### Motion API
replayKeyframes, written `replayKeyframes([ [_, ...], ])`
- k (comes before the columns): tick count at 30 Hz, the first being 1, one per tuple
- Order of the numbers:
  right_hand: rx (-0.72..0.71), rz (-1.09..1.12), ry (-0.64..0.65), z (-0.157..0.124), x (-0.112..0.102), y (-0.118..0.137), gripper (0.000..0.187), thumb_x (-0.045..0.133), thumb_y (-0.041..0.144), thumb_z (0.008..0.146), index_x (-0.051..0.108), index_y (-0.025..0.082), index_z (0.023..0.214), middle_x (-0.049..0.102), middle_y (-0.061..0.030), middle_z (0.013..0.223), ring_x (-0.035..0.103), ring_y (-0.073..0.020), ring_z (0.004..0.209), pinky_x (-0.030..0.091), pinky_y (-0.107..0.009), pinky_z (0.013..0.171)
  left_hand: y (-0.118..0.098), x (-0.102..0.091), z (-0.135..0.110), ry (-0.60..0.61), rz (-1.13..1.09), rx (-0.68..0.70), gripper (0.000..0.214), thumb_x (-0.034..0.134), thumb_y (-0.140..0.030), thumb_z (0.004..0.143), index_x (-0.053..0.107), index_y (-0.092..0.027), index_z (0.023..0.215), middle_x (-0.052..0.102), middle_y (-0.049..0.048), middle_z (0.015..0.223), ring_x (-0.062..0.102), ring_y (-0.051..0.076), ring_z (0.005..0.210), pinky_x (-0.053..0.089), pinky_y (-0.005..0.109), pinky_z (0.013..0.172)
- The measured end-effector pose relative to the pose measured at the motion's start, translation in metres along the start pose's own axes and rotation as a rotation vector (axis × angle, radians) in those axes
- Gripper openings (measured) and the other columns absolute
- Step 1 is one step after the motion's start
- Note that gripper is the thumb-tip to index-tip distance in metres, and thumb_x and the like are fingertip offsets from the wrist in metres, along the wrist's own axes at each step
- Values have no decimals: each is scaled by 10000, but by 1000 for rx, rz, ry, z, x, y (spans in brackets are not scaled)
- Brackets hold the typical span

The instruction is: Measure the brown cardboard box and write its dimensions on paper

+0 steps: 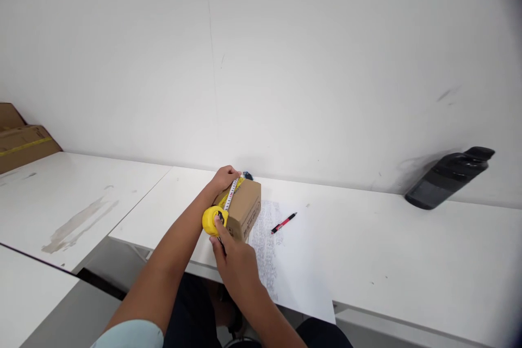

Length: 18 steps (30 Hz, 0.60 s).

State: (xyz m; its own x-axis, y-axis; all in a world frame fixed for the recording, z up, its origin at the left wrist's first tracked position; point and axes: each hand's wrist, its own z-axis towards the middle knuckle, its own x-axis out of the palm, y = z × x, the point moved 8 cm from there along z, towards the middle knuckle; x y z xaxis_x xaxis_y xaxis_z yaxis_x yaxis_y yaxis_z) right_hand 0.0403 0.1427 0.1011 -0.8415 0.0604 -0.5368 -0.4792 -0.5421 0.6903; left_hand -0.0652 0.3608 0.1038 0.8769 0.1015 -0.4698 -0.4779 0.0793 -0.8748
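A small cardboard box (248,205) with yellow tape on top and dark print on its side stands on the white table. My right hand (240,263) grips a yellow tape measure (209,221) at the box's near end. The white tape blade (231,194) is drawn out along the box's top, away from me. At the far end my left hand (225,177) is closed, its fingertips at the end of the blade; the exact hold is partly hidden. A small dark and blue object (248,175) sits just behind the box.
A printed sheet of paper (299,272) lies right of the box and overhangs the table's front edge. On it is a red and black pen (284,223). A black bottle (448,178) stands at the right by the wall. Larger cardboard boxes (30,147) are far left.
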Motion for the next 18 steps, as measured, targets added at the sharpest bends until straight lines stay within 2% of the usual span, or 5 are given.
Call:
replayKeyframes([
  [4, 249, 380, -13, -12, 23, -16, 551, 480, 386, 943, 449, 163, 1445, 439, 52, 550, 455, -170, 534, 346, -272, 544, 2, -3, 1, 5, 15, -21, 273, 642, -420, 790, 536, -196, 675, 564, -26, 591, 504, 126, 544, 411, 247, 524],
  [8, 455, 782, -1, -27, 52, -30, 636, 553, 468, 901, 403, 152, 1433, 356, 85, 591, 353, -128, 518, 310, -252, 517, -2, 2, -2, -3, 68, -4, 258, 683, -418, 768, 566, -195, 712, 620, -9, 671, 549, 141, 624, 434, 247, 575],
  [11, 519, 974, 60, -30, 66, -29, 624, 576, 547, 871, 453, 167, 1350, 347, 99, 580, 296, -102, 490, 260, -227, 469, -4, 7, -5, -6, 117, -5, 258, 706, -431, 761, 599, -195, 752, 666, 8, 751, 578, 154, 677, 455, 258, 625],
  [14, 527, 1090, 92, -27, 71, -24, 601, 604, 606, 828, 513, 175, 1237, 329, 117, 536, 268, -84, 460, 224, -209, 443, -7, 8, -8, -13, 156, -11, 264, 704, -447, 773, 614, -198, 774, 687, 16, 789, 596, 161, 710, 468, 267, 666],
  [18, 572, 1190, 131, -26, 78, -21, 517, 673, 624, 751, 599, 176, 998, 300, 123, 504, 239, -65, 429, 182, -203, 418, -11, 7, -13, -19, 200, -23, 264, 699, -458, 778, 619, -207, 792, 695, 9, 793, 607, 167, 729, 470, 266, 679],
])
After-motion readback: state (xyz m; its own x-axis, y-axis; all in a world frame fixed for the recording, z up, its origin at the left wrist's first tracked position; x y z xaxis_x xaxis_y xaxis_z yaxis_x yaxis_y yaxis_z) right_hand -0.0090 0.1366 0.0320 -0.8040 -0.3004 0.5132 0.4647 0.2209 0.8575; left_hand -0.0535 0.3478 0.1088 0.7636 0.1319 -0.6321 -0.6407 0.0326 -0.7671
